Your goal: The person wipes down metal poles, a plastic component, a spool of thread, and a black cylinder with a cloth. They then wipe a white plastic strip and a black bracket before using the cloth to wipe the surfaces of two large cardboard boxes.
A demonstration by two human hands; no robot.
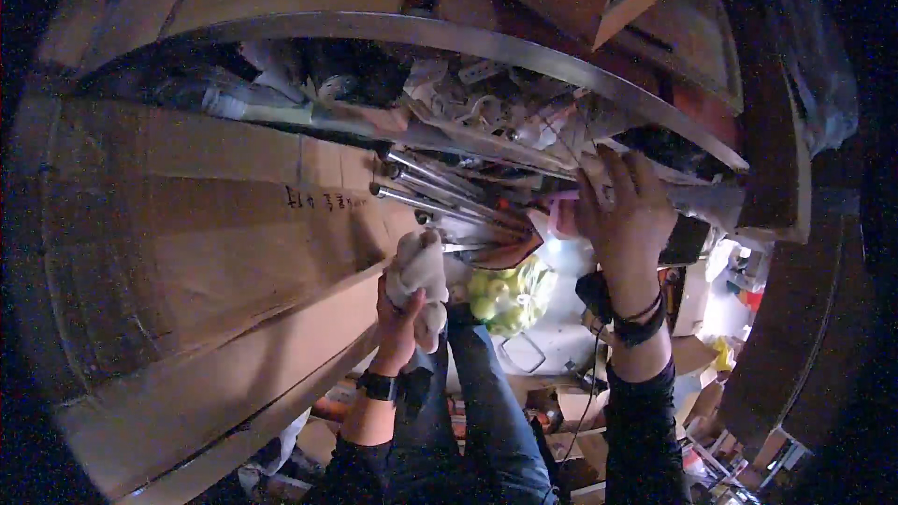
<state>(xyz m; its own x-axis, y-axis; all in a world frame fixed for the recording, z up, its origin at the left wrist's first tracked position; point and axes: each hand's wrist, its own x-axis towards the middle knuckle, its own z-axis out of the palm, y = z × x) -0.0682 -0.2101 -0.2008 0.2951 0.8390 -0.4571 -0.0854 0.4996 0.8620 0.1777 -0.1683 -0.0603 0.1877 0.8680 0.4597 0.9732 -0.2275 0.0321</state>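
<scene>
My left hand (400, 326) is closed around a whitish, soft cloth-like bundle (418, 273), low beside the large cardboard box. My right hand (628, 207) reaches up to the edge of a cluttered shelf (484, 109); its fingers are bent, and whether they hold anything is hidden. Between the hands, several metal tubes (449, 196) lean together, their ends towards the box. Near my right fingers is a pink plastic piece (561, 214). Below the tubes sits a clear bag of yellow-green round things (506, 298), brightly lit.
A large cardboard box (210, 238) with handwriting fills the left side. The shelf's curved-looking metal edge (449, 31) runs across the top, with boxes above it. A thin black cable (593, 379) hangs by my right wrist. Small boxes and loose items lie around my legs (491, 393).
</scene>
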